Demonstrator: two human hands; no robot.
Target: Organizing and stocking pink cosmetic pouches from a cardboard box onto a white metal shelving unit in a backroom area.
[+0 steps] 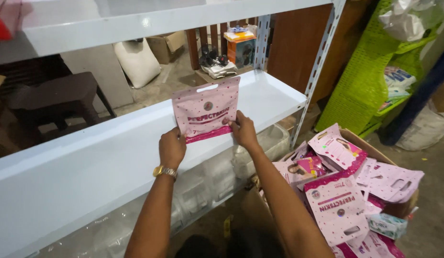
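White metal shelf (88, 162), storeroom. Pink pouch (206, 111) upright on shelf edge, pinched at lower corners by left hand (172, 148) and right hand (243, 130), fingers closed.

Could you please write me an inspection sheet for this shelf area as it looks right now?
Surface: white metal shelf, mostly bare.
Job's things: pink pouch held upright on the shelf.
Clutter: cardboard box of more pink pouches, lower right.
Grippers: left hand and right hand pinch the pouch's lower corners; gold wristwatch on the left.
Cables: nothing seen.
Surroundings: green plastic rack, dark stool, white sack.
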